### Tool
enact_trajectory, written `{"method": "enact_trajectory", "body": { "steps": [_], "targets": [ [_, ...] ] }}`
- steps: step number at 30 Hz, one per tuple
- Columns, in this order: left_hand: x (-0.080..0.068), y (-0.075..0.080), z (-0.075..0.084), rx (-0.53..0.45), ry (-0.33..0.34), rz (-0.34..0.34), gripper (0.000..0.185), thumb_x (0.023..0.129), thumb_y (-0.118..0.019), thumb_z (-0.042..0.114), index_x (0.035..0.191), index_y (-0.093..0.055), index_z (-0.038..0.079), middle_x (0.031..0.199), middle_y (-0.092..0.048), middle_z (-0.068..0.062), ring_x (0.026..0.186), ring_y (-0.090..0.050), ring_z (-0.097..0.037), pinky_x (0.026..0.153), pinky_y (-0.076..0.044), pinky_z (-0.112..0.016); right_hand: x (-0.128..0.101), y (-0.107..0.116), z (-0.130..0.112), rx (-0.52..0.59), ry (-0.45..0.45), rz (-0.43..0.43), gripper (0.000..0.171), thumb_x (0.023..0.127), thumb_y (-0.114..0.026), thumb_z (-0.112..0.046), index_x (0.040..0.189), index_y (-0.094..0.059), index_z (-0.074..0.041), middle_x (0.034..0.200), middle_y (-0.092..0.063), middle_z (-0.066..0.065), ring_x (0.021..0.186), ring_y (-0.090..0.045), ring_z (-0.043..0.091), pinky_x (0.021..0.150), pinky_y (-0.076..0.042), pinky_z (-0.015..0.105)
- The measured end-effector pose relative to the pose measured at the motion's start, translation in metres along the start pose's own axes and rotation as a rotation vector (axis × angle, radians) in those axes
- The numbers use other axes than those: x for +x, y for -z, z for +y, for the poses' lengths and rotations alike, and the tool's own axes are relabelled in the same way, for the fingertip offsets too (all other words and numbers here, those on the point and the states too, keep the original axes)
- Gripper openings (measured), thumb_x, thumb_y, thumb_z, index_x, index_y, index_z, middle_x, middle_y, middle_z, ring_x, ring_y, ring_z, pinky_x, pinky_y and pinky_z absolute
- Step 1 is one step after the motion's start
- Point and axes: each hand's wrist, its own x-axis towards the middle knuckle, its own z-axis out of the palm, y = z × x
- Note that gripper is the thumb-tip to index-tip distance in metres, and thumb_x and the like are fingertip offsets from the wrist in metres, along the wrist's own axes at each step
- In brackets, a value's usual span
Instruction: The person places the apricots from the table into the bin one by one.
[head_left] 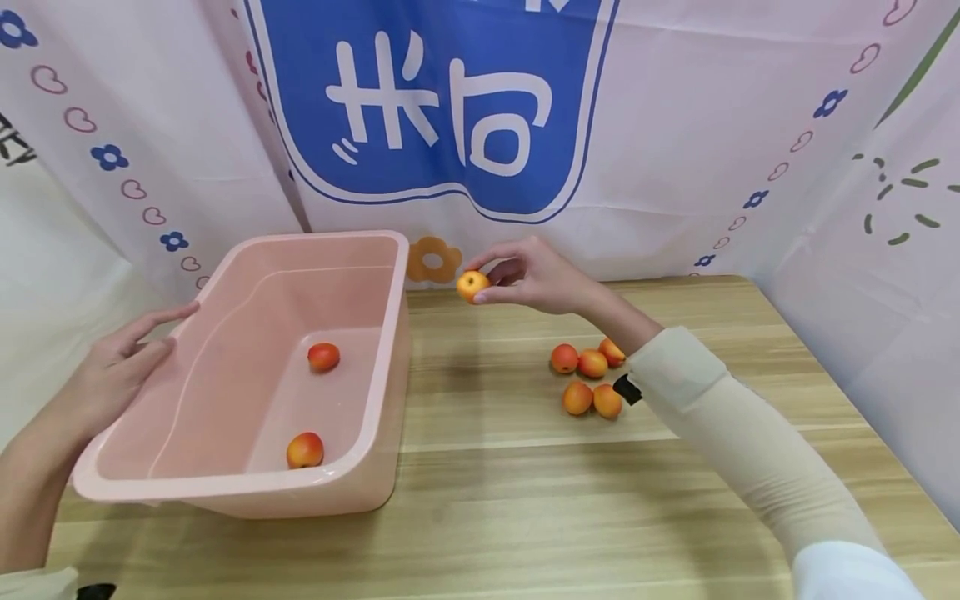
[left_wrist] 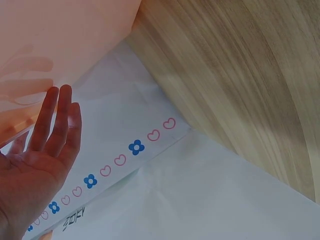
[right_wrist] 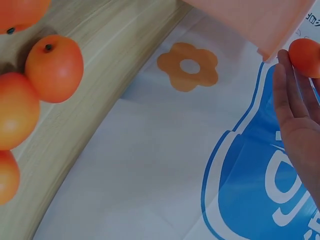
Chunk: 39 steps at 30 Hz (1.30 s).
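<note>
A pink plastic tub stands tilted on the left of the table, with two small orange-red fruits on its bottom. At its left rim, my left hand rests against the outside; the left wrist view shows its fingers nearly straight by the wall. My right hand pinches a small yellow-orange fruit between thumb and fingers, raised to the right of the tub. In the right wrist view that fruit is partly cut off at the frame's edge.
Several more orange-red fruits lie grouped on the wooden table, under and beside my right forearm. A white cloth with a blue printed badge hangs behind the table, and white cloth also encloses both sides.
</note>
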Motion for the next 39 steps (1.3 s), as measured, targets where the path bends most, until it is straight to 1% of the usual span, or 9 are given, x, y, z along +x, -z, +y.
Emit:
{"method": "enact_trajectory", "body": {
  "steps": [8,13,16,21,27,34,39],
  "targets": [
    [0.001,0.0,-0.001,0.002,-0.02,0.005,0.055,0.109,-0.046,0.006,0.143,-0.056,0.048,0.103,-0.057,0.041,0.081,-0.059,0.013,0.065,-0.044,-0.008,0.01,-0.008,-0.009,0.004,0.038,-0.003,0.032,0.088,-0.08,0.001,0.118,-0.071,0.007,0.113,-0.073,0.017,0.087,-0.075,0.024,0.083,-0.061,0.04],
    [0.0,0.0,-0.001,0.002,-0.018,0.005,0.055,0.109,-0.046,0.006,0.144,-0.055,0.047,0.104,-0.057,0.042,0.082,-0.059,0.014,0.065,-0.044,-0.008,0.017,-0.012,-0.016,-0.006,0.101,0.009,0.033,0.089,-0.08,0.001,0.119,-0.071,0.008,0.117,-0.073,0.017,0.089,-0.075,0.023,0.083,-0.061,0.036],
    [0.0,0.0,0.0,-0.003,-0.014,0.002,0.055,0.109,-0.046,0.006,0.143,-0.055,0.048,0.102,-0.058,0.04,0.081,-0.06,0.013,0.065,-0.045,-0.009,0.021,-0.013,-0.019,-0.023,0.115,0.006,0.034,0.089,-0.08,-0.001,0.12,-0.072,0.007,0.117,-0.073,0.017,0.091,-0.075,0.022,0.084,-0.06,0.034],
    [0.0,0.0,0.001,-0.029,-0.001,-0.01,0.056,0.109,-0.046,0.006,0.142,-0.055,0.05,0.1,-0.061,0.038,0.079,-0.061,0.011,0.064,-0.046,-0.01,0.027,-0.016,-0.025,-0.032,0.115,-0.015,0.035,0.088,-0.082,-0.004,0.12,-0.073,0.005,0.114,-0.073,0.014,0.092,-0.074,0.02,0.085,-0.06,0.032],
    [-0.001,0.0,0.0,-0.035,-0.01,-0.006,0.056,0.109,-0.046,0.005,0.142,-0.056,0.049,0.101,-0.061,0.038,0.079,-0.061,0.011,0.064,-0.046,-0.01,0.037,-0.022,-0.035,-0.042,0.125,-0.033,0.035,0.087,-0.083,-0.007,0.12,-0.074,0.003,0.113,-0.074,0.012,0.092,-0.075,0.018,0.086,-0.059,0.03],
    [-0.001,0.001,-0.001,-0.036,-0.018,-0.004,0.057,0.109,-0.046,0.005,0.142,-0.056,0.05,0.099,-0.061,0.037,0.076,-0.061,0.009,0.062,-0.046,-0.012,0.046,-0.024,-0.047,-0.034,0.077,-0.055,0.037,0.089,-0.083,-0.01,0.122,-0.073,0.003,0.112,-0.075,0.012,0.095,-0.076,0.018,0.087,-0.059,0.03],
    [0.0,0.001,-0.001,-0.045,-0.019,-0.012,0.057,0.109,-0.046,0.005,0.141,-0.056,0.05,0.1,-0.062,0.037,0.077,-0.062,0.008,0.062,-0.047,-0.012,0.053,-0.027,-0.053,-0.018,0.069,-0.067,0.037,0.089,-0.082,-0.009,0.122,-0.073,0.004,0.113,-0.075,0.012,0.097,-0.076,0.017,0.088,-0.058,0.029]
  ]
}}
